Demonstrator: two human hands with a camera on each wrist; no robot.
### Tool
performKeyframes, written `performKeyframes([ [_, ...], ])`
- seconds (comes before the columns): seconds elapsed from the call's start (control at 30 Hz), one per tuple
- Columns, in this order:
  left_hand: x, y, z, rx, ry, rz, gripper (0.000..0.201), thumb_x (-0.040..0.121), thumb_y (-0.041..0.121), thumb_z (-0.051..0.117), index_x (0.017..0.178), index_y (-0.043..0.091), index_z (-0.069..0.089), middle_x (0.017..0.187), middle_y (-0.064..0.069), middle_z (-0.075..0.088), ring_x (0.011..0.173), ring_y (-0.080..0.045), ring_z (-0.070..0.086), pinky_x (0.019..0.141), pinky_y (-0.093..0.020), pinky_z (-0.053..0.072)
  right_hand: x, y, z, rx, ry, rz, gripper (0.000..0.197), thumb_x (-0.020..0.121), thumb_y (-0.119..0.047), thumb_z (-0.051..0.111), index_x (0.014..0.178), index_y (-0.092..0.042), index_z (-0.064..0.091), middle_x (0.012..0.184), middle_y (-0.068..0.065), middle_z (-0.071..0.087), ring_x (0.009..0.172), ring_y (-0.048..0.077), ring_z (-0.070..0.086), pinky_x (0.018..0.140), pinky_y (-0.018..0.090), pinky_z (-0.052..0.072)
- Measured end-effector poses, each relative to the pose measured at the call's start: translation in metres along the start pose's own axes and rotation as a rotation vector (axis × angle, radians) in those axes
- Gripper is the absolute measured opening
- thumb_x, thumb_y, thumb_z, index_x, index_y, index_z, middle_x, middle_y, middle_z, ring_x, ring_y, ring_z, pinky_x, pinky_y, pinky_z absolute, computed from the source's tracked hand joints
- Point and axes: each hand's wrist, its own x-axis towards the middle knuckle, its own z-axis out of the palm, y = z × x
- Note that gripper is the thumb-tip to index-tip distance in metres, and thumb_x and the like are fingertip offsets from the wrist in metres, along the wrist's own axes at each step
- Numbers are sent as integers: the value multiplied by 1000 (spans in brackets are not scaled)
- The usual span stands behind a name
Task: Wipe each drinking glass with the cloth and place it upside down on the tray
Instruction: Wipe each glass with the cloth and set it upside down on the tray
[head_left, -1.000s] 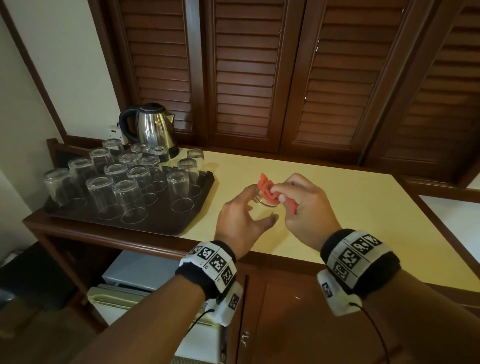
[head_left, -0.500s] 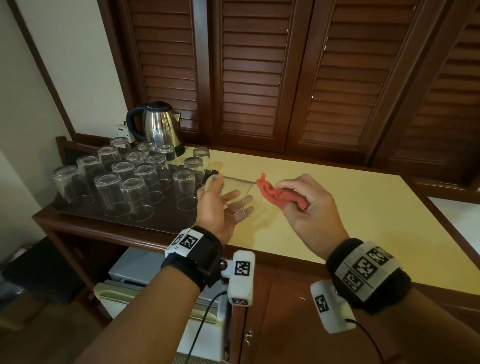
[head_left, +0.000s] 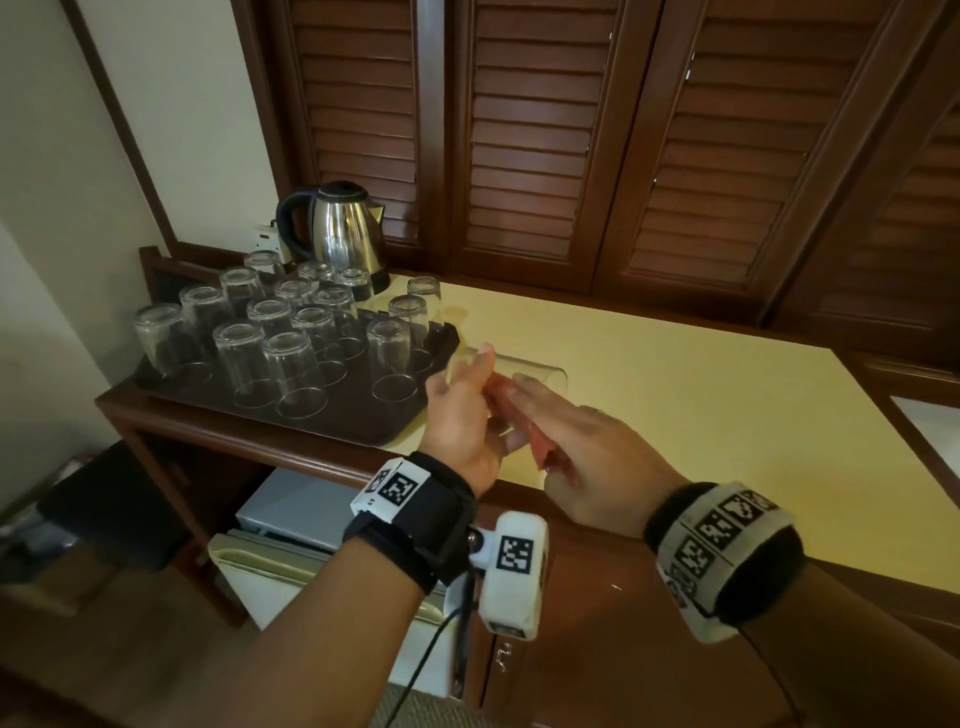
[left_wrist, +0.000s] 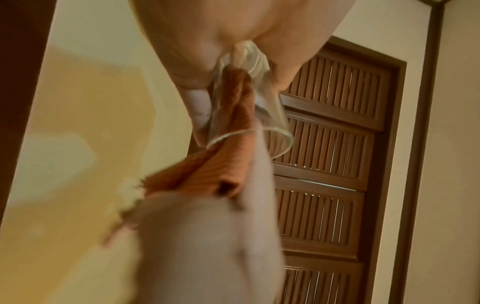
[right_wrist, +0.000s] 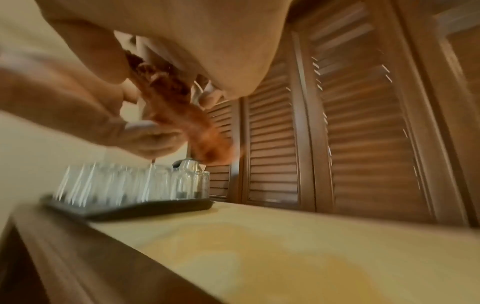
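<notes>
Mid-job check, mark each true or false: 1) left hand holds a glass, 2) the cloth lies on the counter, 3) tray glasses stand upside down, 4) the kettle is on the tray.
1. The left hand holds a glass: true.
2. The cloth lies on the counter: false, the right hand pushes it into the glass.
3. Glasses on the tray stand upside down: true.
4. The kettle sits on the tray: false, it stands behind it.
</notes>
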Motion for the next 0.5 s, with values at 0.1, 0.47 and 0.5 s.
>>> performKeyframes([
  [0.1,-12,-9,6,-2,-22,-8,44,103,31,66,136,17,40,107,-11,63,93,-27,69,55,-37,60,13,-4,4,57,1,-14,89,84,-10,58,156,-44,17,155,-22,33,87,9,61,79,33,58],
  [0.47,-3,5,-12,355,-35,170,37,103,55,58,125,27,47,103,-5,62,61,-13,53,49,-29,42,22,-11,-3,520,150,105,67,89,6,55,141,-38,55,118,0,69,70,16,69,57,29,60],
  [0.5,-3,6,-13,335,-22,185,33,103,50,61,123,27,49,95,-4,58,57,-12,46,47,-28,35,23,-13,-1,396,119,48,72,88,3,55,144,-42,49,127,-4,64,79,16,70,60,30,61],
])
